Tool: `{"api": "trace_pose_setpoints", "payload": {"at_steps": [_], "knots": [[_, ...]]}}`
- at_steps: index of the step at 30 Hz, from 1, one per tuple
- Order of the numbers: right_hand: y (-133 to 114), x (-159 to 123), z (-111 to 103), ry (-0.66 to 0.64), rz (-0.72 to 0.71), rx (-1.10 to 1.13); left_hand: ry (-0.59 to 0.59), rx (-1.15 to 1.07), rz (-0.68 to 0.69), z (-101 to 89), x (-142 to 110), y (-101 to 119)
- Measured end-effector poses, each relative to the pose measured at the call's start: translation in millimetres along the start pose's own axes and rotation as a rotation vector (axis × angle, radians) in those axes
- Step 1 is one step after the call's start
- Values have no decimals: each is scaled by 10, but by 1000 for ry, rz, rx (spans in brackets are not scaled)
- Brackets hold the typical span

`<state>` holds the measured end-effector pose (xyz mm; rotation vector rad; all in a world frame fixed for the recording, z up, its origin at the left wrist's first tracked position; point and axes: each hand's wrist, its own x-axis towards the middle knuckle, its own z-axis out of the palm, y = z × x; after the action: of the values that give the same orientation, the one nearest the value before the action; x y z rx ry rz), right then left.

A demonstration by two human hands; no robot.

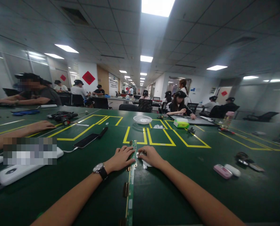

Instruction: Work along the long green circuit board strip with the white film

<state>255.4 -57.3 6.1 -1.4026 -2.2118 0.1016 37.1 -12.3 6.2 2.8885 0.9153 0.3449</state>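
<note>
A long, narrow green circuit board strip (131, 185) lies on the green table (177, 188), running away from me down the middle. My left hand (121, 158), with a wristwatch on the wrist, rests on the strip's left side, fingers curled onto it. My right hand (150, 156) presses down just right of the strip, fingers closed on a small white piece (144, 164) that looks like a wipe or paper. Both hands meet near the strip's far end.
A black phone (86, 140) with a cable lies to the left, a white dish (142, 119) and a green-white box (181, 123) farther back. Pink and white small cases (226, 171) and a tool (245, 158) sit at right. A neighbour's arm (24, 130) lies at left; other people sit beyond.
</note>
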Motion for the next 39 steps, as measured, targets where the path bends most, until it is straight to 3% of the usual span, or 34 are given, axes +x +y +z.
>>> {"api": "trace_pose_setpoints", "payload": {"at_steps": [6, 11, 19, 33, 36, 39], "knots": [[-71, -80, -123, 25, -95, -59, -28, -23, -4, -16, -6, -19], [-55, -131, -162, -38, -196, -140, -15, -23, -2, -3, -1, -25], [20, -123, -256, -137, -301, -81, -27, -29, -4, -15, -3, -9], [-55, -151, -201, -103, -265, -131, -1, -22, -15, 43, 2, -39], [-120, -150, -233, -38, -245, -146, 7, -28, -12, 40, -4, -45], [-291, -91, -352, 74, -176, 20, 20, -29, -9, 27, -13, -35]]}}
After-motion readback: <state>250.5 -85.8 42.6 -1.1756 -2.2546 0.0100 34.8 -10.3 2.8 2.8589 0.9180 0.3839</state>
